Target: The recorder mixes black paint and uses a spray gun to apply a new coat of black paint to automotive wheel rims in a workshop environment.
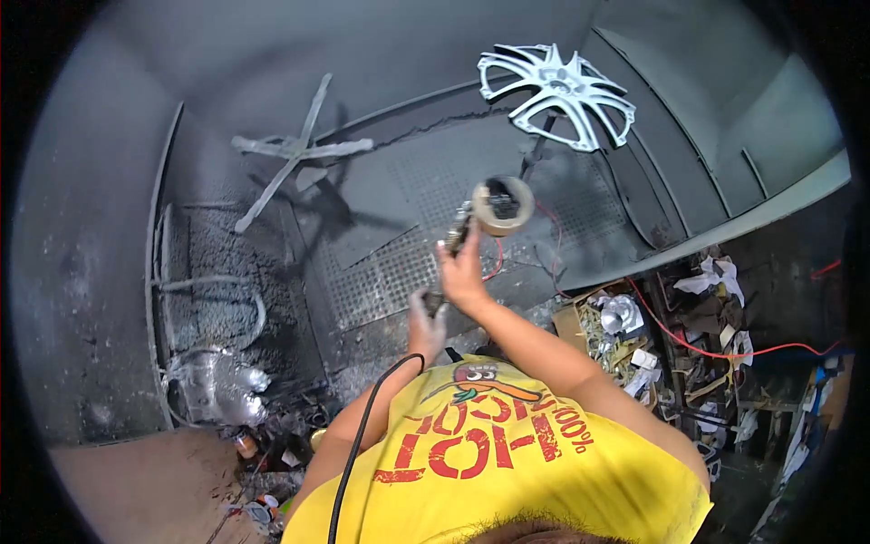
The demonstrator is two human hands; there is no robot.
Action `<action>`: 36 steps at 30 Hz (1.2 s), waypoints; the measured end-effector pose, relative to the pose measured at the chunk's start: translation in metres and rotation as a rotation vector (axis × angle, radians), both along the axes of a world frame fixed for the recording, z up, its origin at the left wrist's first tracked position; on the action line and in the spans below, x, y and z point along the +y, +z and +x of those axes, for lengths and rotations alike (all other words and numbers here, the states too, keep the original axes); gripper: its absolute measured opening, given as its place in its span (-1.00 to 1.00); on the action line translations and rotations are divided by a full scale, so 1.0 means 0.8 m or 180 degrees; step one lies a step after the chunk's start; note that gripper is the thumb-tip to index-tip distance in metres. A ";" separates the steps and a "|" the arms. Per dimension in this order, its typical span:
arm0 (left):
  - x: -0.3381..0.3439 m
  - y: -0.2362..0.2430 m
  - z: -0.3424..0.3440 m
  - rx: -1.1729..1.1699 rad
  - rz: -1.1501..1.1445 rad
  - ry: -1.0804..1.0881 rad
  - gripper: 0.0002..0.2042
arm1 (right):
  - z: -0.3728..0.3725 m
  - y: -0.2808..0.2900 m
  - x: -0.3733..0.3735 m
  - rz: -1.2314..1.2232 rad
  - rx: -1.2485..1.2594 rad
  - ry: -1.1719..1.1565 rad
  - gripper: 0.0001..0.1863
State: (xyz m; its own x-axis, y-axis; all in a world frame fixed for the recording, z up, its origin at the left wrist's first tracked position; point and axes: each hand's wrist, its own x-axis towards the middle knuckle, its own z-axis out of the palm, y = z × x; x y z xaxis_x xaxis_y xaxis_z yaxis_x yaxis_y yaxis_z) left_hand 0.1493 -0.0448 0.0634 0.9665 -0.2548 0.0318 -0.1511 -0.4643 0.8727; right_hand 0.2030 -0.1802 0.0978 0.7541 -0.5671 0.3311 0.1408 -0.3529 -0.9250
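A paint spray gun (459,225) is held out in front of my body, with an open round cup (504,207) on top that has dark residue inside. My right hand (463,270) is closed round the gun's body below the cup. Lower down, my left hand (426,325) has its fingers closed at the gun's bottom end, touching what looks like the hose fitting. Beyond the gun, to the far right, a white-silver spoked wheel piece (560,89) sits raised on a dark stand. The gun is apart from it.
A grey-coated cross-shaped stand (294,150) is at the far left. Perforated floor plates (385,286) lie ahead. A red hose (716,352) runs right, over a cluttered heap of scraps (716,313). At left lies a foil-like silver bundle (213,388). A black cord (358,431) crosses my left arm.
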 end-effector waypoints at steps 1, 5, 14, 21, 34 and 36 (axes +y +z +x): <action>-0.033 -0.002 0.001 0.0179 -0.0186 -0.0310 -0.51 | -0.011 0.037 -0.035 0.0864 0.0527 0.0146 -0.08; -0.161 0.005 0.052 0.0067 -0.0338 -0.2598 -0.40 | -0.019 0.048 -0.216 0.0370 -0.0450 -0.0391 -0.26; -0.348 0.144 0.197 -0.1745 0.1284 -0.2554 -0.21 | -0.097 0.180 -0.400 0.1268 0.0225 0.0295 -0.36; -0.463 0.180 0.325 -0.2474 0.1755 -0.2717 -0.22 | -0.110 0.195 -0.422 0.1667 0.0454 0.0894 -0.40; -0.531 0.164 0.473 -0.2569 0.2213 -0.3131 -0.34 | -0.018 0.198 -0.456 0.1365 0.0962 0.0441 -0.40; -0.556 0.150 0.434 -0.2476 0.1763 -0.3344 -0.28 | 0.007 0.188 -0.466 0.1407 0.0793 0.0396 -0.36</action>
